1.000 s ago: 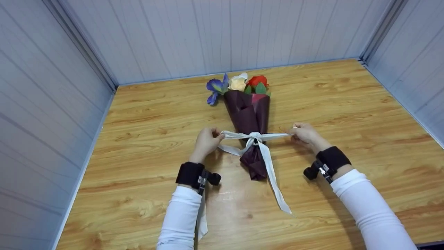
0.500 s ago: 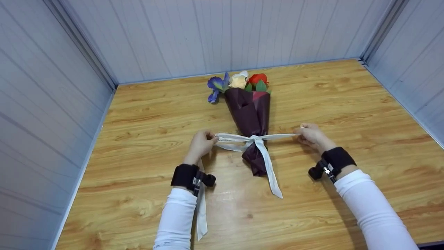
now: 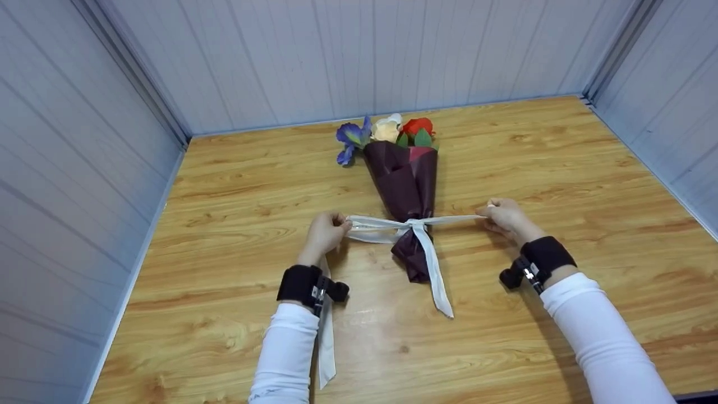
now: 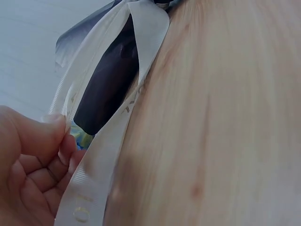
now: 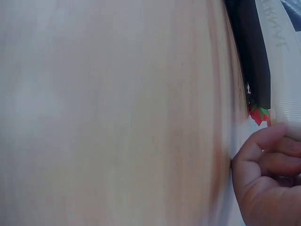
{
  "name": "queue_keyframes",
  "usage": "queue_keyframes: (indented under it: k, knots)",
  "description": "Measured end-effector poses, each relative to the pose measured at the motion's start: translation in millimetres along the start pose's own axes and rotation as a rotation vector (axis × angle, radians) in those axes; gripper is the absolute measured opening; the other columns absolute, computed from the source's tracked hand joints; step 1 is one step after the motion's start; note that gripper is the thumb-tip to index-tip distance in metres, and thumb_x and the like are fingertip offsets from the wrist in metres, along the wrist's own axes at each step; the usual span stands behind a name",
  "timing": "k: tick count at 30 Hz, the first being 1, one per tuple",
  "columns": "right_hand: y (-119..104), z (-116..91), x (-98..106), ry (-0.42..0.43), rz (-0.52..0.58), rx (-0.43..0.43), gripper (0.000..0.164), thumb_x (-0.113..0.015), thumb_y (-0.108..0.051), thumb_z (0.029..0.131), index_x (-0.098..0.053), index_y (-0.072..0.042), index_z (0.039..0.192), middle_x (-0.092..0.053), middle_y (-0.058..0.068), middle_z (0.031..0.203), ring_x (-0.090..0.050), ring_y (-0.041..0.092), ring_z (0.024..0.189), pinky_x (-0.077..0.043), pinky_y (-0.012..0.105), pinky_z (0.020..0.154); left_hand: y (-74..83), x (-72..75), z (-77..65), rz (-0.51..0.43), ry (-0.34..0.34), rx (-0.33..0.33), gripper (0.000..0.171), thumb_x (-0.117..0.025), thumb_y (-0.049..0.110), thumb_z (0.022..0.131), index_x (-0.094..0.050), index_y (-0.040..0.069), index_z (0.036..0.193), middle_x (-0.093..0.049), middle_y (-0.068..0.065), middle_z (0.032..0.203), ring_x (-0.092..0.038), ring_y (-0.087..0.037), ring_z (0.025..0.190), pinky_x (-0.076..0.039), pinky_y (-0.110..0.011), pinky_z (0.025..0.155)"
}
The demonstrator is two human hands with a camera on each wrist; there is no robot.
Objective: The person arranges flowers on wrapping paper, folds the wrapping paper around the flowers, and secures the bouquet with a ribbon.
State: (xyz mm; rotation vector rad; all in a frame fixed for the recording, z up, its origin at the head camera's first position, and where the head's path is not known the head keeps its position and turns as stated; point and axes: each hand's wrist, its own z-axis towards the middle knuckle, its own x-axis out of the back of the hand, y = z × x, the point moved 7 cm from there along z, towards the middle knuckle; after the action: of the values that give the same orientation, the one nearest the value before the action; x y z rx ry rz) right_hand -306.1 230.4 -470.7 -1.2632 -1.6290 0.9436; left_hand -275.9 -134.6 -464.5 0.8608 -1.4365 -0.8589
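Observation:
A bouquet in dark maroon wrapping paper lies on the table, its blue, cream and red flowers at the far end. White ribbon is knotted around its narrow part, one tail hanging down over the wrapped stems. To the left of the knot my left hand pinches ribbon between thumb and fingers, drawn out sideways. On the other side my right hand pinches another stretch, pulled straight to the right. Printed letters show on the ribbon in the right wrist view. A further tail passes under my left forearm.
The wood-grain table is bounded by pale panel walls at the back and both sides. Black straps with small cameras sit on both wrists.
My hands have moved apart, left hand leftward and right hand rightward, drawing the ribbon tauter and the knot smaller. The hanging tail has shortened, and the bouquet has shifted slightly away.

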Motion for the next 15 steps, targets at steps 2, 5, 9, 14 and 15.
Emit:
queue_keyframes:
  k: [2, 5, 9, 14, 15]
  knots:
    - [1.1, -0.9, 2.2, 0.009, 0.002, -0.005, 0.037, -0.055, 0.001, 0.097, -0.039, -0.013, 0.067, -0.042, -0.002, 0.073, -0.049, 0.004, 0.062, -0.048, 0.016, 0.063, -2.2, -0.3, -0.8, -0.017, 0.005, 0.023, 0.022, -0.063, 0.005, 0.094, -0.055, 0.006, 0.074, -0.049, 0.000, 0.065, -0.041, -0.007, 0.037, -0.036, -0.020, 0.038]
    - [2.2, -2.4, 6.0, 0.023, -0.002, -0.011, 0.038, -0.054, 0.000, 0.098, -0.036, -0.012, 0.067, -0.040, -0.002, 0.070, -0.046, 0.005, 0.059, -0.047, 0.016, 0.061, -4.0, -0.2, -1.3, -0.028, 0.015, 0.043, 0.022, -0.063, 0.005, 0.094, -0.055, 0.005, 0.074, -0.050, -0.001, 0.066, -0.041, -0.007, 0.037, -0.036, -0.020, 0.037]
    - [1.9, -4.4, 8.8, 0.036, -0.029, -0.007, 0.039, -0.054, -0.001, 0.098, -0.034, -0.012, 0.067, -0.039, -0.002, 0.068, -0.044, 0.005, 0.057, -0.046, 0.017, 0.059, -5.5, 1.2, -3.3, -0.031, 0.029, 0.060, 0.021, -0.063, 0.005, 0.094, -0.055, 0.005, 0.075, -0.050, -0.002, 0.068, -0.040, -0.007, 0.038, -0.036, -0.020, 0.038]
    - [0.6, -7.8, 9.7, 0.039, -0.062, 0.006, 0.039, -0.056, -0.002, 0.098, -0.035, -0.011, 0.067, -0.043, -0.001, 0.074, -0.048, 0.006, 0.062, -0.047, 0.017, 0.063, -7.2, 2.7, -8.0, -0.041, 0.039, 0.076, 0.020, -0.063, 0.002, 0.093, -0.055, 0.004, 0.075, -0.050, -0.002, 0.069, -0.040, -0.007, 0.039, -0.036, -0.020, 0.038]
    - [0.1, -8.5, 10.3, 0.044, -0.069, 0.013, 0.039, -0.056, -0.002, 0.098, -0.036, -0.011, 0.067, -0.044, -0.001, 0.075, -0.050, 0.006, 0.064, -0.048, 0.017, 0.063, -7.1, 2.8, -8.7, -0.044, 0.041, 0.076, 0.020, -0.063, 0.002, 0.093, -0.055, 0.004, 0.075, -0.050, -0.002, 0.069, -0.039, -0.007, 0.039, -0.036, -0.020, 0.038]
